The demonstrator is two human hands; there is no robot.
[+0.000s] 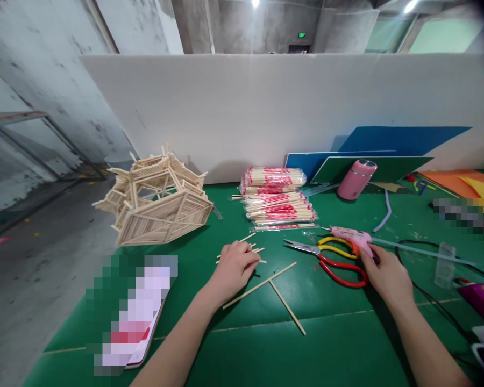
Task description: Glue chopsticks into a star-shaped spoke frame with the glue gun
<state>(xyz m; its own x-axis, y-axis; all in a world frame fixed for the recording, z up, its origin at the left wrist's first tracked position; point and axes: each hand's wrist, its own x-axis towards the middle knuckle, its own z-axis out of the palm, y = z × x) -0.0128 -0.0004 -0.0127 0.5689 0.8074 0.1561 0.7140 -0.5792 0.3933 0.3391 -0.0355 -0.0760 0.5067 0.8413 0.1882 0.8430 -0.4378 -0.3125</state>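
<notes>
My left hand (236,263) rests low over several short wooden sticks (262,262), its fingers bent down and together on them. The fingertips are partly hidden. My right hand (387,271) is wrapped round the handle of a pink hot glue gun (347,233), whose nozzle points left. A clear glue stick (423,251) runs out of its back. Scissors (319,251) with red and yellow handles lie just left of that hand, blades apart. Between me and the left hand, one long stick (246,293) meets a second stick (288,309) at its middle.
A model built of sticks (165,215) stands at the left back. Wrapped chopstick packs (280,207) are piled mid-table. A pink flask (357,180) stands before blue and green boards (387,142). A phone (143,317) lies front left; a black cable (431,301) curves at right.
</notes>
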